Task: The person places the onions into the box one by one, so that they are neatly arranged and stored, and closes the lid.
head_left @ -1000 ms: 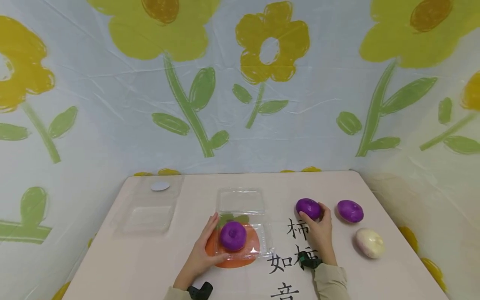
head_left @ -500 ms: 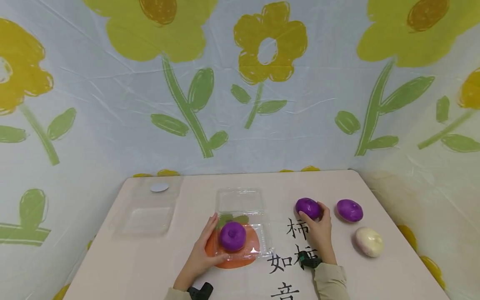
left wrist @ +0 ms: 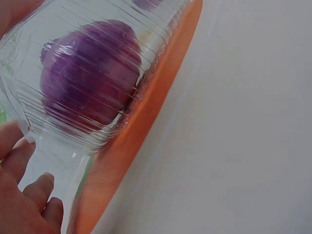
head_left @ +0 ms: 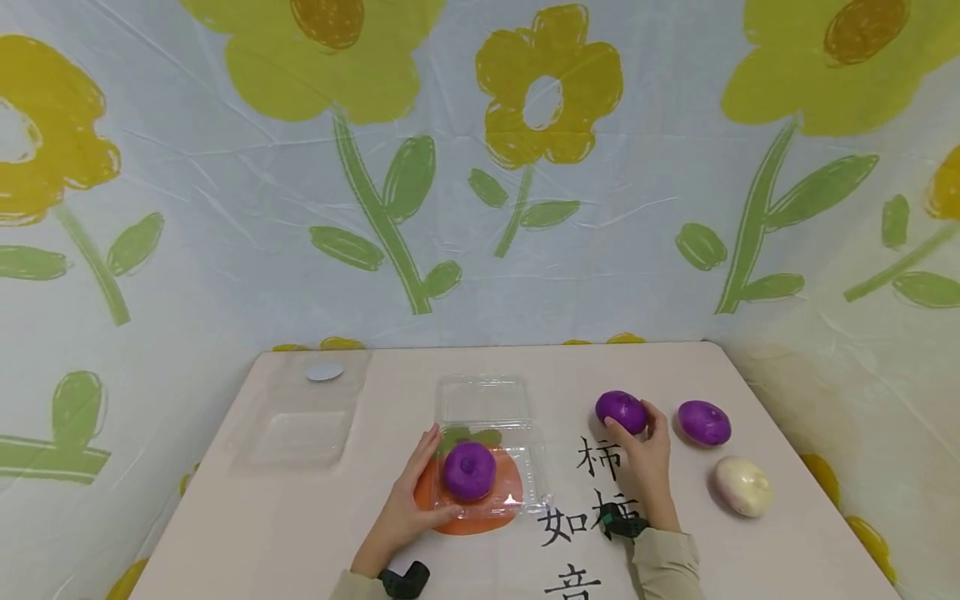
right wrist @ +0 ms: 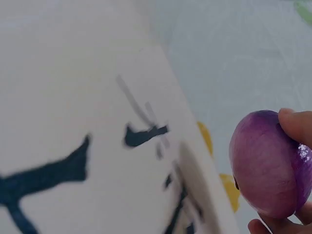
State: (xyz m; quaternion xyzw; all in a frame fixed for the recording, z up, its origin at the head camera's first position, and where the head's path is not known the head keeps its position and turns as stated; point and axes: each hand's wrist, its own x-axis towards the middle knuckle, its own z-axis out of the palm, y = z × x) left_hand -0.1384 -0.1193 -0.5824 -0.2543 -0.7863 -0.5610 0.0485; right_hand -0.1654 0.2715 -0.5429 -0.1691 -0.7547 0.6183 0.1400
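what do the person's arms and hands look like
The left hand and right hand are ungloved. The sleeves are beige, and each arm has a black wrist camera; a small green patch shows on the right one.

"How is the head view lit?"

"Softly and evenly; the counter (head_left: 285, 533) looks bright, with a faint shadow left of the pale vegetable (head_left: 741, 486)."

"Any glare?"

"Small white glints dot the clear container (head_left: 483, 426), and a sharper one sits on the right of the purple vegetable (right wrist: 265, 163)."

"The wrist views?"

"Both dimmer and greyer; at the right wrist, the black strokes (right wrist: 48, 176) look blurred."
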